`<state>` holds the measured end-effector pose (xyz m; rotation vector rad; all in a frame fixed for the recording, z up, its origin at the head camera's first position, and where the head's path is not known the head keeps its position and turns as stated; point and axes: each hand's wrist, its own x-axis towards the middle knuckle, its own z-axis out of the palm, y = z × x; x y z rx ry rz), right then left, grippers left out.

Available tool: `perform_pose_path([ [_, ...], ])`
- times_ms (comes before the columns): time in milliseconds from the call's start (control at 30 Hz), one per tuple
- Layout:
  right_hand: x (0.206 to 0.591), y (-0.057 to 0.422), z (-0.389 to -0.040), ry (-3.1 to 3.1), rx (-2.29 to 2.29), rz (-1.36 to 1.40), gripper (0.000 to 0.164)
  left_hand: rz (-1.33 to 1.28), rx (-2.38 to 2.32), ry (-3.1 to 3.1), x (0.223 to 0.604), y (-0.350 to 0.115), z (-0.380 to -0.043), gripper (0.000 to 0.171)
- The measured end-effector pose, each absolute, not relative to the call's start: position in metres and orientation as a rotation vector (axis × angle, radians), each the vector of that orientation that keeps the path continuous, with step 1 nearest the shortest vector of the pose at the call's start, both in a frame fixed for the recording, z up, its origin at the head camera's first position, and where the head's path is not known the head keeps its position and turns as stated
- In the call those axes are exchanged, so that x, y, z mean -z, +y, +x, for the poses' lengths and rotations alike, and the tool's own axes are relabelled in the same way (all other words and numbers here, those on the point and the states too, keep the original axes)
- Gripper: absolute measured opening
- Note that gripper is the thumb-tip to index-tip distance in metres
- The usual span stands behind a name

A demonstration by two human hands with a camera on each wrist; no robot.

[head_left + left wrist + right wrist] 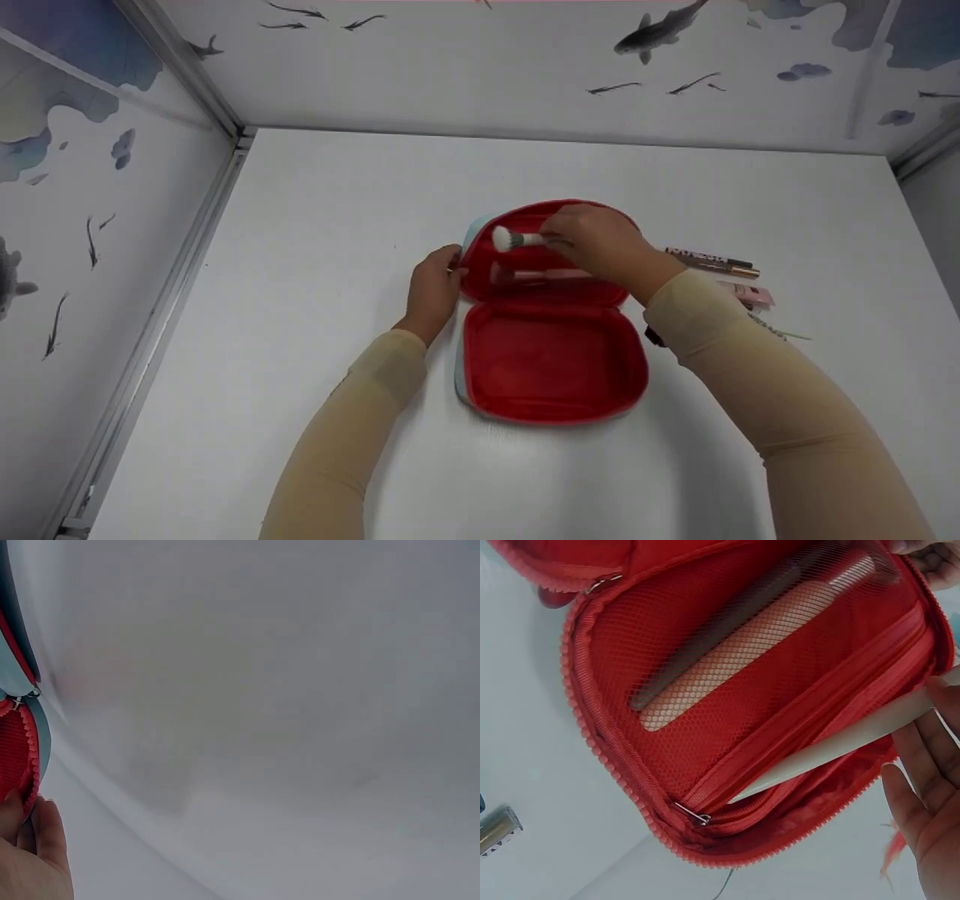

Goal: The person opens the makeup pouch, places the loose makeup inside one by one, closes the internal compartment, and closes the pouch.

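A zippered case [555, 364], red inside and pale blue outside, lies unfolded on the table. My left hand [433, 289] pinches the left edge of its far half; the left wrist view shows fingers and thumb at the zipper rim. Over that half, my right hand [596, 240] holds a white makeup brush [517, 239] by its handle, bristles pointing left. In the right wrist view the handle's tip reaches the zipped pocket [780, 735]. Behind the red mesh lie a pink-handled brush [735, 656] and a dark-handled brush [705, 641].
Right of the case lie slim pencil-like tubes [712, 262], a pink tube [752, 295] and a thin pale stick [784, 331]. A small dark item [654, 337] shows beside my right sleeve. Fish-printed walls [480, 75] border the white table [337, 202].
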<state>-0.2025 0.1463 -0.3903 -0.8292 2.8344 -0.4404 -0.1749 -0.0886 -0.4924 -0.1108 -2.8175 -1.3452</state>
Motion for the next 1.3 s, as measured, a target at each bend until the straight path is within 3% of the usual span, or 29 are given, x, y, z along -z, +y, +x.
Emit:
perform_pose_path([
  [267,0.398,0.142,-0.206,2.821,0.328,-0.773,0.029,-0.086,1.371,-2.816,0.492,-0.086,-0.175,0.023],
  [600,0.409,0.140,-0.216,2.910,0.292,-0.779,0.017,-0.102,1.360,-2.777,0.495,-0.086,-0.174,0.013],
  [1300,0.408,0.135,-0.215,2.852,0.172,-0.709,0.020,-0.151,1.345,-2.738,0.497,-0.087,-0.171,0.015],
])
